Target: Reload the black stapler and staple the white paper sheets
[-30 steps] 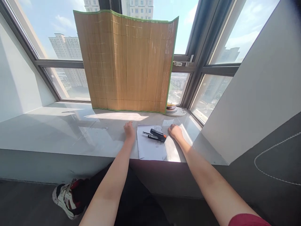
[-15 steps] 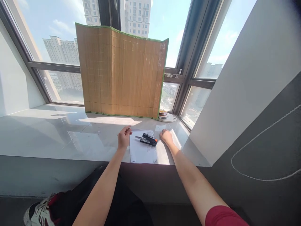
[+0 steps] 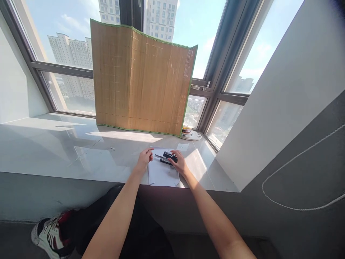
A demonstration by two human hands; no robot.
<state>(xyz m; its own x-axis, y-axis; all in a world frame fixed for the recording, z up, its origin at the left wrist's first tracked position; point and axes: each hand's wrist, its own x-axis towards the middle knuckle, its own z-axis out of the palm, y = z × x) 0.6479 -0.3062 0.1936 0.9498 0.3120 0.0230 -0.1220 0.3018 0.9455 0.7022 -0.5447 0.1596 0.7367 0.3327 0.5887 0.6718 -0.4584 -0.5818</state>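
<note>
A right hand (image 3: 177, 160) is grasping a stapler (image 3: 166, 157) on paper (image 3: 161, 175).
The left hand (image 3: 145, 158) is curling near its left end, its grip unclear.

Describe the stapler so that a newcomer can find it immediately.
Find the tan mat before the window. In front of it, white paper lies on the sill. On this paper, the stapler is the one black, opened tool, touched by the right hand.

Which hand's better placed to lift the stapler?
Right, I'd say: the right hand has fingers and thumb around the rear of the stapler. The left hand sits beyond the front end, near the paper's left edge.
</note>
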